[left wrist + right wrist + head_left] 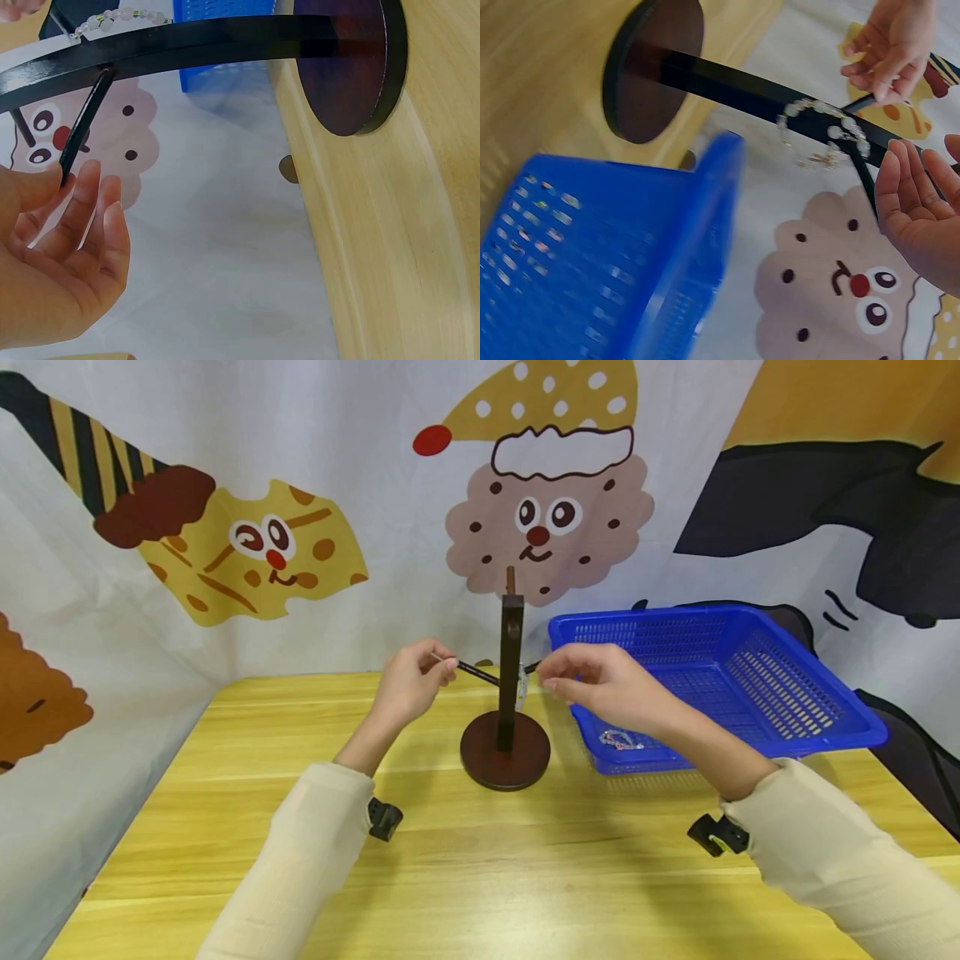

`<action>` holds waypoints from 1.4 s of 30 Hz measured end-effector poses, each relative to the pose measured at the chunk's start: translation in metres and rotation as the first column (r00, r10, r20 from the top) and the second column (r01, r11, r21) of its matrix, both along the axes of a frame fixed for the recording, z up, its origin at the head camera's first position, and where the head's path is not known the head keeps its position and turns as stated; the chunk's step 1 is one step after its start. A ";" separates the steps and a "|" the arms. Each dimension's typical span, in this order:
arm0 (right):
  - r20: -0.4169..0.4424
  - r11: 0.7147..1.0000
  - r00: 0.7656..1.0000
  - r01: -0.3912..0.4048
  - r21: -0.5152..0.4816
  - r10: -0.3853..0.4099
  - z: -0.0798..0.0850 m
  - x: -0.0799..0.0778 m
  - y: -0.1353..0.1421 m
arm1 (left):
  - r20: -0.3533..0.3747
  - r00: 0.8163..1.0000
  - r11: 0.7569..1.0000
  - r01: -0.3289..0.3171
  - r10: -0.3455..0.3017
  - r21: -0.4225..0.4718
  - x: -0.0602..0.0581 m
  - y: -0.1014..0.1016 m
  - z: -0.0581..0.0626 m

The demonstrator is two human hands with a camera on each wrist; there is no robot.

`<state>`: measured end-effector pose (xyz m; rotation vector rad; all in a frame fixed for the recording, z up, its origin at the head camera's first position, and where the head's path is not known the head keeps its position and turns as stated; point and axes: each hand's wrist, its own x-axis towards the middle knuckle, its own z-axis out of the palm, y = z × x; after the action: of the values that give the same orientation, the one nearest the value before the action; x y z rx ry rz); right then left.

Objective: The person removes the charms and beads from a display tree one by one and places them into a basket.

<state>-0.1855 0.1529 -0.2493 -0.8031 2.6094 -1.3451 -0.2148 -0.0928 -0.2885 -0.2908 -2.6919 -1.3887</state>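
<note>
A dark wooden stand (509, 677) rises from a round base (506, 772) on the table, with thin pegs sticking out on both sides. My left hand (412, 681) pinches the outer end of the left peg (84, 124) between thumb and finger. From the right peg, close against the post, hangs a bracelet of clear and pale beads (834, 133). My right hand (607, 685) is beside that peg's outer end, its fingers lightly bent and spread from the thumb, holding nothing. In the right wrist view its fingers overlap the peg.
A blue plastic basket (840, 710) stands right of the stand, partly under my right forearm. Another beaded bracelet (621, 740) lies in its near left corner. Behind the wooden table (465, 868) hangs a white cloth (405, 527) printed with cartoon figures.
</note>
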 end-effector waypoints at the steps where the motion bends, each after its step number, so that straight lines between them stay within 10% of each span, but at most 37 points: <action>1: 0.014 1.000 1.000 -0.001 -0.007 0.001 -0.004 0.000 0.000 | -0.001 1.000 1.000 0.001 -0.001 -0.001 0.000 0.000 0.000; 20: 0.093 0.994 0.995 -0.011 -0.112 0.021 -0.058 -0.018 -0.004 | -0.007 1.000 1.000 0.014 -0.014 -0.011 0.002 -0.001 0.001; 42: 0.139 0.987 0.988 -0.038 -0.159 0.060 -0.060 -0.019 -0.012 | -0.027 0.999 1.000 0.018 -0.018 -0.009 0.000 -0.001 -0.002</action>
<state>-0.2045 0.1411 -0.3088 -0.7540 2.3839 -1.5467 -0.2147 -0.0941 -0.2906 -0.3328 -2.6803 -1.3680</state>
